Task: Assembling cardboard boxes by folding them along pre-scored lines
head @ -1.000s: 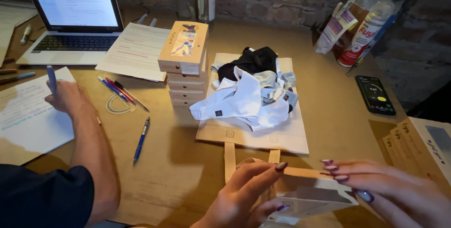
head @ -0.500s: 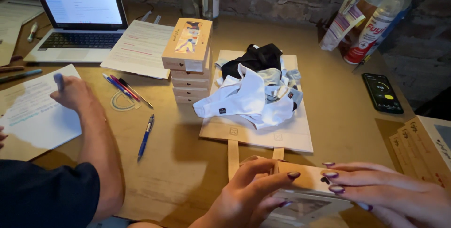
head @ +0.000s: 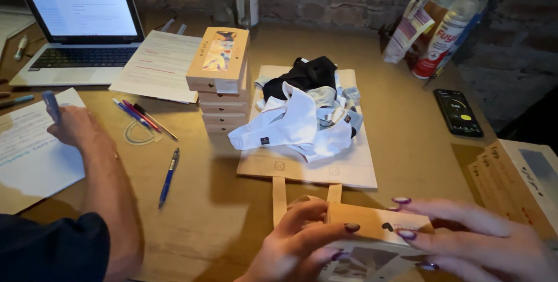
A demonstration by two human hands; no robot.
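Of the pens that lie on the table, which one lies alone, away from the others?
The blue pen, lying by itself below the others. The rest lie bunched as a group of coloured pens higher up, next to the printed sheets.

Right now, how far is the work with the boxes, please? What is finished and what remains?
Looks done: a stack of closed boxes stands mid-table. In hand: the left hand grips a flat cardboard box, and the right hand lies on it with stretched fingers. Seemingly left: loose garments piled on the paper bag, and flat boxes at the right edge.
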